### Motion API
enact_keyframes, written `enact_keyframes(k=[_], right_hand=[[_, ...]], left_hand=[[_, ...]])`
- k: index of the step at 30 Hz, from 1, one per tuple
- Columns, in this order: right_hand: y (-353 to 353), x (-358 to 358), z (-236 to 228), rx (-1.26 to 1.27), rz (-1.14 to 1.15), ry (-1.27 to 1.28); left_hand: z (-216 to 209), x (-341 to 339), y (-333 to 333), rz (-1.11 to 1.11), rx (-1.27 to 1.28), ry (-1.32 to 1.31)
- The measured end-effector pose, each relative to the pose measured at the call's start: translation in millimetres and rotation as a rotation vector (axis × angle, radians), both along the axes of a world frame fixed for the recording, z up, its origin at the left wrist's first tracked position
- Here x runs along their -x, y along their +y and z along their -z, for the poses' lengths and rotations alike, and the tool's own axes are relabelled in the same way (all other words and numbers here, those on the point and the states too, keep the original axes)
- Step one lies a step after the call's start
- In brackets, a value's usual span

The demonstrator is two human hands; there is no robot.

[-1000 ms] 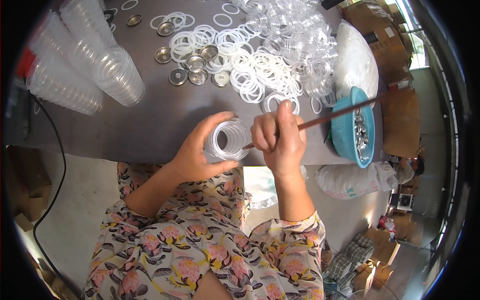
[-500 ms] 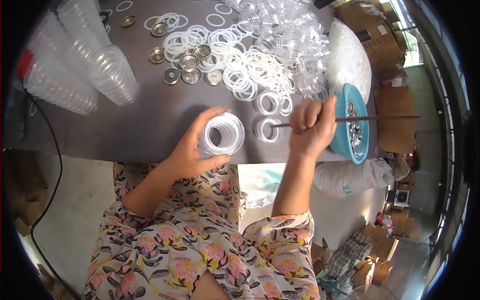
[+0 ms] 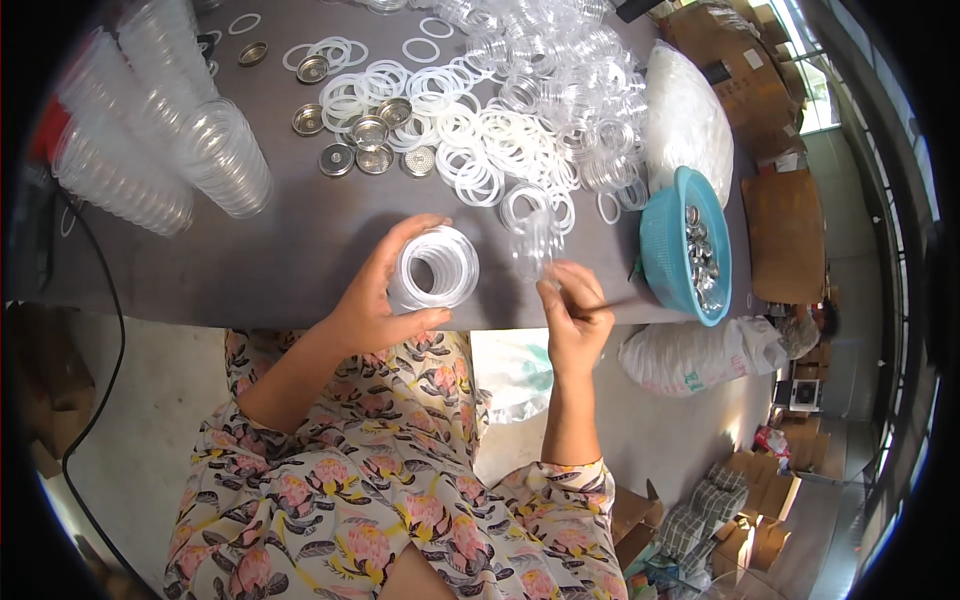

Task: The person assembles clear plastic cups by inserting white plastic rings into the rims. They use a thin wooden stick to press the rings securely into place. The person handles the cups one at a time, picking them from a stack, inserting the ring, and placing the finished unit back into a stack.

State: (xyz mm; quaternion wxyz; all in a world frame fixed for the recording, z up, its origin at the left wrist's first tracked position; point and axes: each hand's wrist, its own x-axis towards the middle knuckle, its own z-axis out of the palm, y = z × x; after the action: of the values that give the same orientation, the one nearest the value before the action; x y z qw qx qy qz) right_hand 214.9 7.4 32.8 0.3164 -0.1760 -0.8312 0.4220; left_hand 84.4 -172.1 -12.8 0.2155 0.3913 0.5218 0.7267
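The person wears a loose, pale cream garment (image 3: 340,485) filling the view around seven o'clock, printed with pink blossoms, dark grey leaves and touches of yellow. The left sleeve (image 3: 225,445), at eight o'clock, and the right sleeve (image 3: 565,490), at five, are wide and leave both forearms (image 3: 572,425) bare. Near six o'clock an opening (image 3: 418,578) in the cloth widens downward. The left hand (image 3: 385,295), toward nine, and right hand (image 3: 578,312), toward three, are ungloved.
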Motion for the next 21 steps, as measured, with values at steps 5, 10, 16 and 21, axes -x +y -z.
enact_keyframes(k=[5,10,16,21], right_hand=[[-19.7,25.6,-45.7,-0.122,-0.606,-0.104],[-17.3,34.6,-51.0,-0.009,-0.633,-0.155],[-13.7,30.7,-60.7,0.801,-0.428,0.620],[-38.7,54.4,-69.9,1.143,-0.505,0.423]], left_hand=[[-8.3,0.9,-0.4,-0.007,-0.052,0.007],[-31.5,8.6,-3.9,0.013,0.118,0.017],[-26.6,17.3,-5.3,0.054,0.138,0.260],[-21.8,7.5,5.7,0.007,0.025,-0.006]])
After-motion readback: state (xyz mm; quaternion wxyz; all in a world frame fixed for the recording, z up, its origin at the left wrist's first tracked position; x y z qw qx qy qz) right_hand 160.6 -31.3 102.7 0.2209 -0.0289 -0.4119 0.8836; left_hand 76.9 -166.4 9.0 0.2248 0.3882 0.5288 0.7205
